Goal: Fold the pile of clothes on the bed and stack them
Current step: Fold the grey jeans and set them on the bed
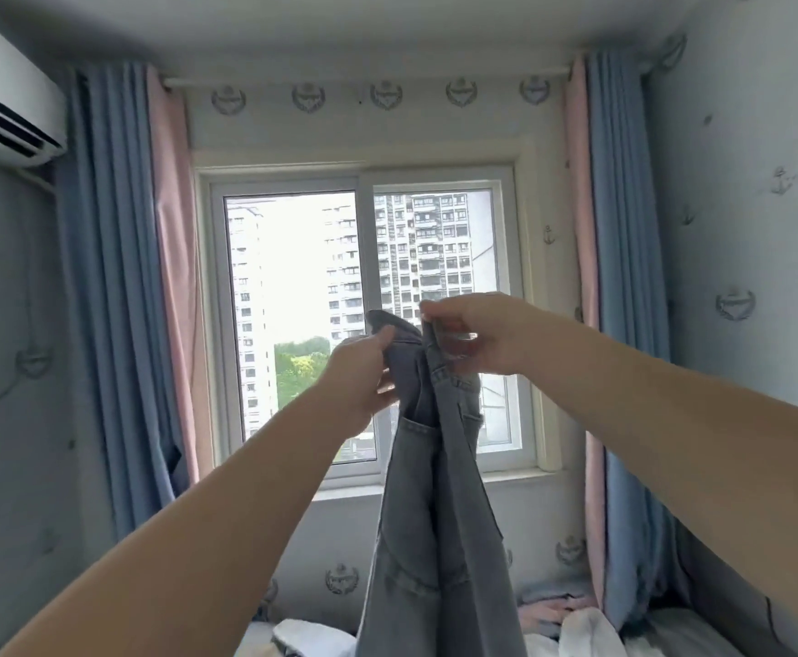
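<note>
A pair of grey-blue jeans (435, 538) hangs in the air in front of the window, waistband up, legs dropping out of the bottom of the view. My left hand (364, 372) grips the left part of the waistband, thumb on top. My right hand (473, 331) pinches the right part of the waistband a little higher. The two hands are close together. Along the bottom edge lie more clothes on the bed: a white garment (586, 633) at right and a white and grey garment (307, 637) at left. The bed itself is mostly hidden.
A window (364, 320) faces me, with blue and pink curtains (117, 277) on both sides. An air conditioner (4, 101) hangs at the upper left. Patterned wallpaper covers the right wall (743, 230). A pinkish cloth (548, 609) lies near the right curtain foot.
</note>
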A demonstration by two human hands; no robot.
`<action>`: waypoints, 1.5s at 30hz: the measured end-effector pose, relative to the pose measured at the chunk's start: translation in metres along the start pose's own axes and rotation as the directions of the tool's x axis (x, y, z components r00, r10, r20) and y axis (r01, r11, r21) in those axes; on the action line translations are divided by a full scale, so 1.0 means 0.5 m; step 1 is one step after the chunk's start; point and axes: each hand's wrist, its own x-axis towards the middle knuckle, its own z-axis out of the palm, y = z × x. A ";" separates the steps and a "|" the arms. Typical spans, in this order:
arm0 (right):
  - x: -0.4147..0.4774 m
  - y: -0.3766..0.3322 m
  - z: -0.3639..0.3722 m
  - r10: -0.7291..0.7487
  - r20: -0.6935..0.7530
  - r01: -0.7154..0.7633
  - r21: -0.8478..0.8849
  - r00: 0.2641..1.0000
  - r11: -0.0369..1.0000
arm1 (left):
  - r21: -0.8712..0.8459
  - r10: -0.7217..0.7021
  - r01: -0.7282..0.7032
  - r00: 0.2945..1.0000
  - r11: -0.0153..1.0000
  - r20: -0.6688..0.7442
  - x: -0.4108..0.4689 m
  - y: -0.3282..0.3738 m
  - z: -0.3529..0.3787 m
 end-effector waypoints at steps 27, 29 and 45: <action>-0.069 0.172 -0.164 0.081 -0.029 -0.077 0.110 0.996 0.991 | -0.018 0.164 -0.163 0.981 0.986 0.106 -0.023 -0.002 0.002; -0.078 0.133 -0.156 0.000 -0.145 0.014 0.094 0.989 0.995 | 0.044 0.188 -0.190 0.981 0.981 0.046 -0.037 0.019 -0.013; -0.417 -0.153 -0.163 -0.468 -0.240 0.397 -0.291 0.850 0.870 | 0.628 0.633 -0.404 0.752 0.665 -0.187 -0.394 0.215 0.089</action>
